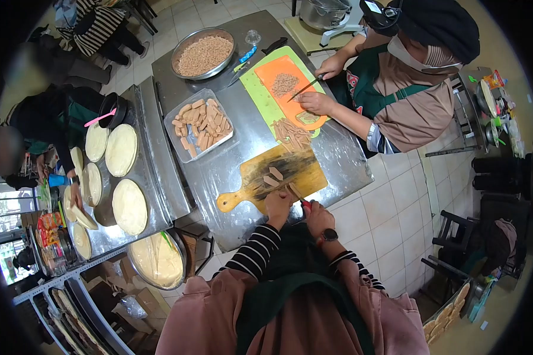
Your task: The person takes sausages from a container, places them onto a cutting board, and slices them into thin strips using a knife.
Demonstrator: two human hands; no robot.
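Observation:
My right hand [321, 220] is closed around the red handle of a knife [296, 191], its blade over the wooden cutting board [234, 200]. Close beside the blade, my left hand [277, 206] has its fingers bent down, pressing on a sausage piece at the board's near edge; the fingers partly hide it. A few cut sausage pieces [272, 176] lie on the dark, worn middle of the board. Beyond the board stands a clear plastic tub [186, 155] of sausage pieces. A pile of sausage strips [290, 135] rests at the board's far side.
Across the steel table [219, 228], a co-worker [397, 100] cuts on an orange board [272, 74] over a green one. A metal bowl [203, 53] of diced sausage stands at the far left. Another table on the left holds round flat dough sheets [129, 207], with a person's hand there.

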